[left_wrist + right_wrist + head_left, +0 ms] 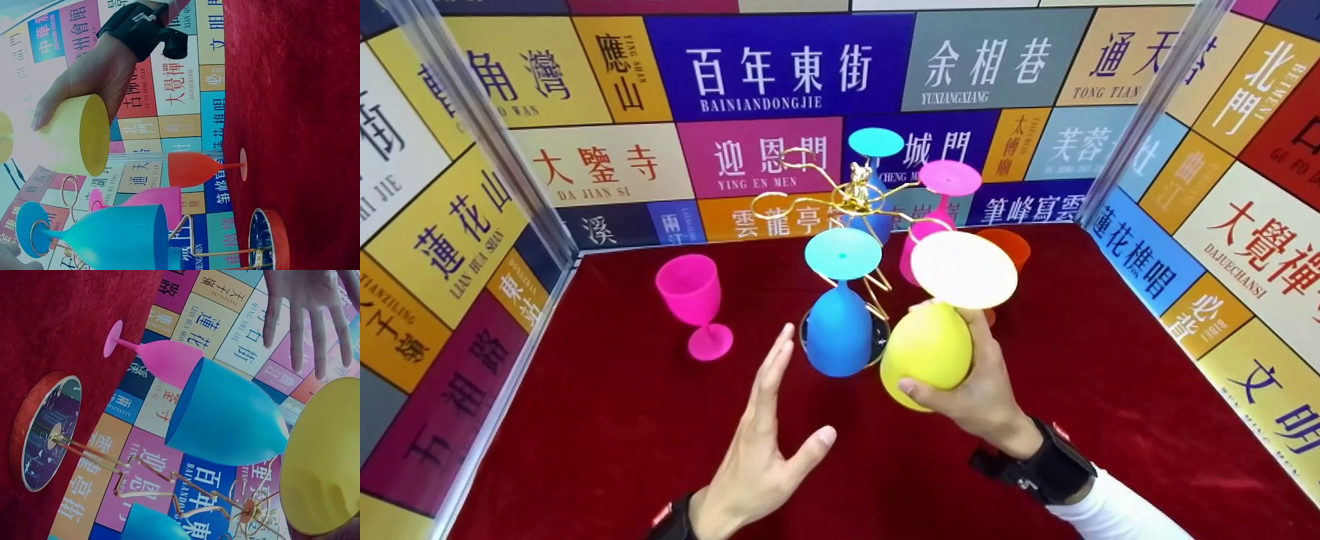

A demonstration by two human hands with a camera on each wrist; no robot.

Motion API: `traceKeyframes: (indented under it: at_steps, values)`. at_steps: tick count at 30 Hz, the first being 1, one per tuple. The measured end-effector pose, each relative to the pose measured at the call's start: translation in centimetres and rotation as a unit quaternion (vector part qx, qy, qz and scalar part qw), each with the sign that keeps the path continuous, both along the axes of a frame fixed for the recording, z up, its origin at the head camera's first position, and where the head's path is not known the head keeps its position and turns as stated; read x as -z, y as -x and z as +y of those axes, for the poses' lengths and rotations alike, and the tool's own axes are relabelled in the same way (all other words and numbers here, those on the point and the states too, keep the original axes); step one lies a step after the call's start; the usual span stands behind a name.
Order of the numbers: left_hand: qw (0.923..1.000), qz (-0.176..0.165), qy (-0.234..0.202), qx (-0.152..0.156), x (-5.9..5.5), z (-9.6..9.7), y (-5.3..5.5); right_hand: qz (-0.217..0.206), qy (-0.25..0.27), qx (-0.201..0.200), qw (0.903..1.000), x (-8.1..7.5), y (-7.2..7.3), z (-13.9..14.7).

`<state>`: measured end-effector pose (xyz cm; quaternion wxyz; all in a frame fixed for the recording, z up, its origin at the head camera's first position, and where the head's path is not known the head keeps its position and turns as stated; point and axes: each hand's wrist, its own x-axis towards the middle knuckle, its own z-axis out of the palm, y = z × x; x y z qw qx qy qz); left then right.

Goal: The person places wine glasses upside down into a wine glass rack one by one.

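Note:
My right hand [986, 382] grips a yellow goblet [928, 349] by its bowl, upside down, with its pale foot on top. The goblet is raised beside the right part of a gold wire rack [859, 196]. Fingers spread, my left hand [761, 450] is held up in front of the rack and touches nothing. Closest to it, a blue goblet [840, 330] hangs upside down from a front loop. Another blue goblet [152, 523] and a pink one [941, 202] also hang inverted. The left wrist view shows the yellow goblet's rim [94, 135] facing the table.
An upright pink goblet [690, 292] stands left on the dark red cloth [622, 450]. Behind the yellow goblet stands an upright orange goblet [194, 169]. The rack's round base [53, 433] rests mid-table. Panels with printed signs [780, 64] enclose the back and sides.

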<state>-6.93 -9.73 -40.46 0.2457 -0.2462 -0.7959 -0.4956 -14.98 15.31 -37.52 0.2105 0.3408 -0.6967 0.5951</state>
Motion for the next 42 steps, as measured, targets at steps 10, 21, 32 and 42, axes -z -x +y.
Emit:
traceKeyframes:
  at_steps: [10, 21, 32, 42]
  values:
    - [0.9996, -0.021, 0.018, -0.007, 1.3, 0.1, -0.3, -0.037, -0.03, 0.055, 0.9973, 0.5, 2.3, 0.5]
    - [0.9993, -0.011, 0.034, -0.008, 2.0, 0.3, -0.4, -0.106, -0.049, 0.065, 0.991, 1.0, 4.7, 0.3]
    - [0.9992, -0.016, 0.035, -0.011, 2.4, 0.3, -0.5, -0.159, -0.079, 0.063, 0.982, 1.1, 6.7, 0.0]
    - [0.9986, -0.031, 0.039, -0.014, 2.6, 0.4, -0.6, -0.176, -0.109, 0.069, 0.9758, 0.8, 7.5, -0.6]
